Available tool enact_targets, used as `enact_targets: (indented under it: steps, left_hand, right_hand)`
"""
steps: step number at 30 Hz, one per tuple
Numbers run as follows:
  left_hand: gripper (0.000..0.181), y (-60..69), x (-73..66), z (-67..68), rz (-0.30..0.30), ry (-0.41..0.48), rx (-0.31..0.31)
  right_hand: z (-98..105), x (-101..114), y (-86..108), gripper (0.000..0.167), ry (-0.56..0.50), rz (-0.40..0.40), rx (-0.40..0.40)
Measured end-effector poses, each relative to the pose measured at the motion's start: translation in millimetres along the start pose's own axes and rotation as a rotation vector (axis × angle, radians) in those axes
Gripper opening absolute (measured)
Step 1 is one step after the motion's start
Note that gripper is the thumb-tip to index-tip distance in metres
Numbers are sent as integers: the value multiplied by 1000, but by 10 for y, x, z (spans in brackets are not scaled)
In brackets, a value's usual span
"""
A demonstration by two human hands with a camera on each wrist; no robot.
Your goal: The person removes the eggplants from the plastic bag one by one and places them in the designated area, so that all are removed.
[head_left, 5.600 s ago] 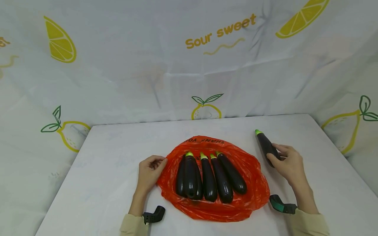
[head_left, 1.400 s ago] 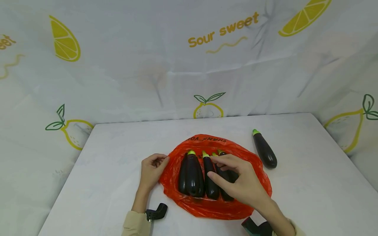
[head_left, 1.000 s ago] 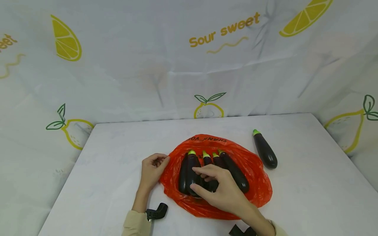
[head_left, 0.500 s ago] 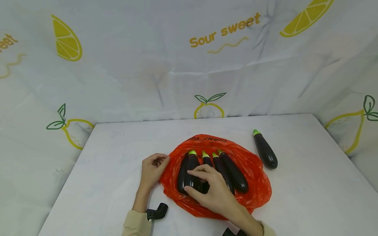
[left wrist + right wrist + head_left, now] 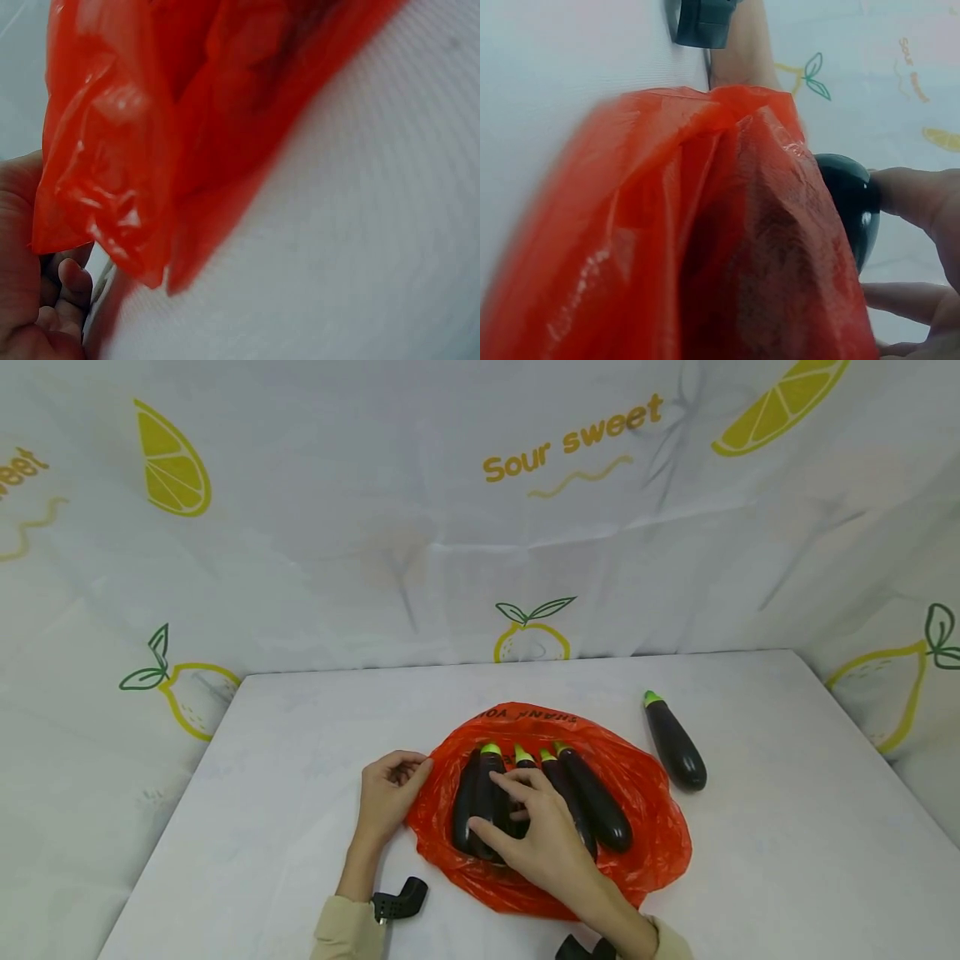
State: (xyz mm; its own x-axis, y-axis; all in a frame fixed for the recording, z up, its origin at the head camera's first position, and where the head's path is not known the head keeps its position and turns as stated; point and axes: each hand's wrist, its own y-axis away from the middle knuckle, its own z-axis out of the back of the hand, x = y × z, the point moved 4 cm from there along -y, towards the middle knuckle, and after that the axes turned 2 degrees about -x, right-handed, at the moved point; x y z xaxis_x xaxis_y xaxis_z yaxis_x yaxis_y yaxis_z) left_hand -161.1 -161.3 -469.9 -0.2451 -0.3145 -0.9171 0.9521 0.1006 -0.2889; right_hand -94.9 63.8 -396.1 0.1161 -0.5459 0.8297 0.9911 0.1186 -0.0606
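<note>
A red plastic bag (image 5: 654, 802) lies spread on the white table with several dark eggplants on it, green stems pointing away. My left hand (image 5: 387, 797) pinches the bag's left edge between thumb and fingers. In the left wrist view, the bag's crumpled edge (image 5: 112, 172) hides some of those fingers. Over the eggplants, my right hand (image 5: 546, 835) has its thumb and fingers around the eggplant (image 5: 489, 802) second from the left. The right wrist view shows the thumb against the rounded end of an eggplant (image 5: 847, 196), partly covered by the bag.
One more eggplant (image 5: 675, 745) lies alone on the table (image 5: 300, 743), right of the bag. A wall sheet (image 5: 337, 568) with lemon prints hangs behind the table. A black wrist camera (image 5: 401, 900) sits by the left wrist.
My right hand has left the lone eggplant at the right and moved left over the bag, settling on the second eggplant from the left. The left hand has stayed at the bag's edge.
</note>
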Motion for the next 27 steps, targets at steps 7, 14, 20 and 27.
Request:
enact_targets:
  steps: [7,14,20,27]
  left_hand:
    - [6,-5,12,-2,-15,3,11]
    - [6,-3,12,6,-12,3,9]
    - [5,-8,1,-3,11,1,-3]
    - [4,-6,1,-23,47,-35,-15]
  right_hand:
    - [-29,-39,-17,73,18,-62,41]
    - [-55,-49,-20,75,-6,-67,59]
    - [-58,-37,-6,74,-32,-49,68]
    - [-69,-32,8,70,-29,-28,74]
